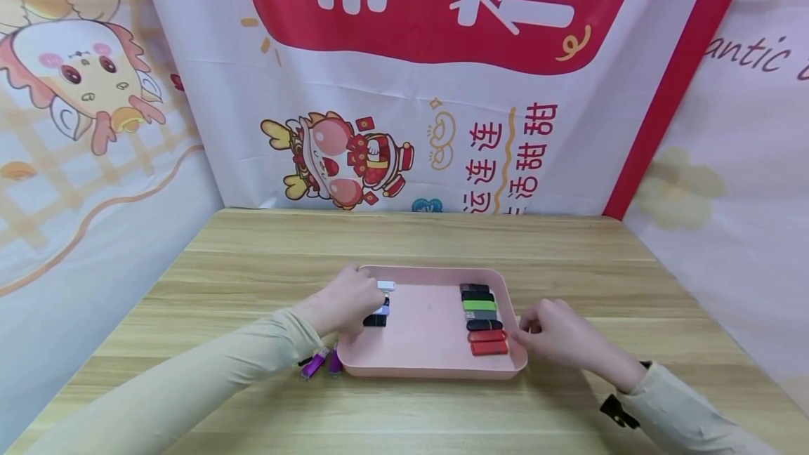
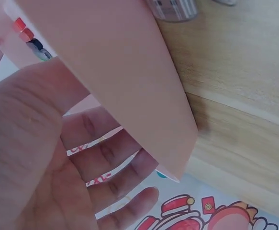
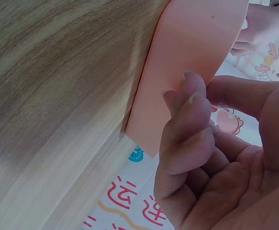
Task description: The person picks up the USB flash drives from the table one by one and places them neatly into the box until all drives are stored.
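Note:
A pink tray [image 1: 436,373] sits on the wooden table. My left hand [image 1: 357,297] reaches over its left rim, above a row of USB flash drives: a white one [image 1: 386,286] at the back, a black one [image 1: 375,321] at the front. In the left wrist view the tray's wall hides the tips of the thumb and several fingers, so I cannot tell whether they pinch a drive. At the tray's right rim, my right hand [image 1: 553,335] pinches the edge between thumb and curled fingers, which lie against the outer wall in the right wrist view.
Along the tray's right side runs a column of flash drives, including a green one [image 1: 479,305] and a red one [image 1: 489,348]. Two purple flash drives [image 1: 314,364] lie on the table by the front left corner. Printed cloths [image 1: 404,90] hang behind and beside the table.

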Action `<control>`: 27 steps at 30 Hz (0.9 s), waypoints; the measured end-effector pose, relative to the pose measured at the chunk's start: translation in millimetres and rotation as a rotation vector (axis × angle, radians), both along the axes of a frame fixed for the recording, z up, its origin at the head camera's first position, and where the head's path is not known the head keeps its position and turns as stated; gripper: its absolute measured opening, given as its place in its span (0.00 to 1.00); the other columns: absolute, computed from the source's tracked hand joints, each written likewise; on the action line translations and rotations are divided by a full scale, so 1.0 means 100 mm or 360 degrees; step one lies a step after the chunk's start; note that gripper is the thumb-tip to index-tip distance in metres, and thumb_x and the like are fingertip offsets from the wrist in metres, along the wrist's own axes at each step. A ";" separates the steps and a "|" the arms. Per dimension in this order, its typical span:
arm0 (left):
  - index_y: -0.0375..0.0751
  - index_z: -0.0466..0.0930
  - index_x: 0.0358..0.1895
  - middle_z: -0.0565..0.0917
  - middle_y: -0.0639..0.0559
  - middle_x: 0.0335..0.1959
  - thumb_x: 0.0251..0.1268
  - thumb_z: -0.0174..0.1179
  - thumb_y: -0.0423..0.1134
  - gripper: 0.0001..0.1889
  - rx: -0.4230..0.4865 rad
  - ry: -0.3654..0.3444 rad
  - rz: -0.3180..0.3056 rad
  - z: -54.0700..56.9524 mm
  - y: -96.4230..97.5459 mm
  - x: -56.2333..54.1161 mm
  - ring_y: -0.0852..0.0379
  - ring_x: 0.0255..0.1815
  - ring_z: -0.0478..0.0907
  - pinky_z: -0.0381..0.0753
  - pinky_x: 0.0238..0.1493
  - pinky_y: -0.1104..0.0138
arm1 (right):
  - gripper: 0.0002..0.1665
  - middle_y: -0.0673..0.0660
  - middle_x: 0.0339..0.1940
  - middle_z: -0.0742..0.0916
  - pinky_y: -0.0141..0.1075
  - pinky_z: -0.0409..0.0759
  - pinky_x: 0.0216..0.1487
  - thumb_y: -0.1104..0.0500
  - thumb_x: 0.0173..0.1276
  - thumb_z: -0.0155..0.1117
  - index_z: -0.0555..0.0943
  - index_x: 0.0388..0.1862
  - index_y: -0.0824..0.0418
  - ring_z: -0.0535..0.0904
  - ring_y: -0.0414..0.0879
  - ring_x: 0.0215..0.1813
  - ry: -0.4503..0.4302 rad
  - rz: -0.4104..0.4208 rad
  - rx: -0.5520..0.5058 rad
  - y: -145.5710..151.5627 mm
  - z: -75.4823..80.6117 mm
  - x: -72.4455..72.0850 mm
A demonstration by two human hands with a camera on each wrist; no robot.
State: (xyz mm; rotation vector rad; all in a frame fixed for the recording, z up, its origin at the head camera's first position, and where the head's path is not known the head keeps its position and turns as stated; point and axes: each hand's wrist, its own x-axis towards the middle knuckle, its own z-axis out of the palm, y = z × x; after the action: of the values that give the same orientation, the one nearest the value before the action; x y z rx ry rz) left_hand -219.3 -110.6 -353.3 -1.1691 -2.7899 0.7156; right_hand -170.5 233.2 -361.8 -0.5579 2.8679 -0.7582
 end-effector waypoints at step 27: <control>0.52 0.76 0.21 0.72 0.62 0.21 0.59 0.65 0.41 0.10 0.0717 -0.0080 0.0111 0.34 -0.73 0.15 0.60 0.24 0.68 0.72 0.26 0.65 | 0.08 0.49 0.17 0.80 0.34 0.72 0.21 0.54 0.65 0.69 0.85 0.29 0.57 0.74 0.43 0.21 -0.0117 -0.0075 -0.0177 0.02 -0.03 0.04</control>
State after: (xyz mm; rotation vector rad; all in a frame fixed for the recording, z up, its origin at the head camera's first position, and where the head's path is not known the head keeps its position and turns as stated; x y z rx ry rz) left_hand -204.7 -183.6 -319.7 -1.0144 -2.8250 0.0450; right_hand -167.0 235.3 -364.8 -0.4666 2.7941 -0.9301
